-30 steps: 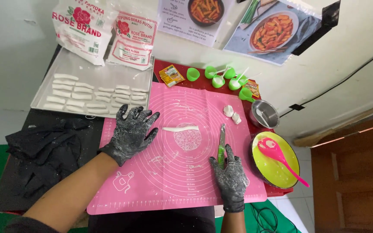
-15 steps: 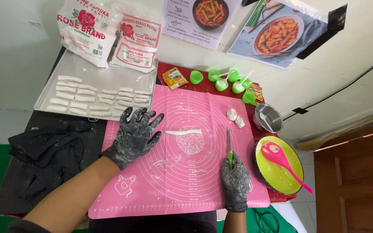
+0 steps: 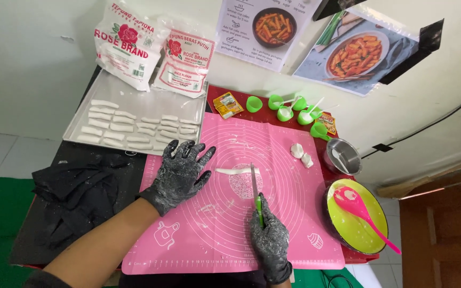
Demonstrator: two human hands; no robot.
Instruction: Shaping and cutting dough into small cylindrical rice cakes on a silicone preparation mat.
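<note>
My left hand [image 3: 180, 173], in a flour-dusted black glove, lies flat with fingers spread on the pink silicone mat [image 3: 209, 234], just left of a thin white dough roll [image 3: 236, 170]. My right hand [image 3: 269, 240], also gloved, grips the green handle of a knife [image 3: 255, 189]. The blade points away from me and its tip reaches the right end of the dough roll. Two small dough lumps [image 3: 301, 154] sit at the mat's right edge.
A metal tray [image 3: 188, 109] of several cut dough sticks lies at the back left, two flour bags [image 3: 150, 50] behind it. Green cups [image 3: 289, 106], a steel cup [image 3: 342, 156], a green bowl with pink spoon [image 3: 356, 210] stand right. Black cloth [image 3: 73, 197] lies left.
My right hand has drawn back toward me along the mat while the knife's tip stays at the dough roll. My left hand has stayed flat on the mat.
</note>
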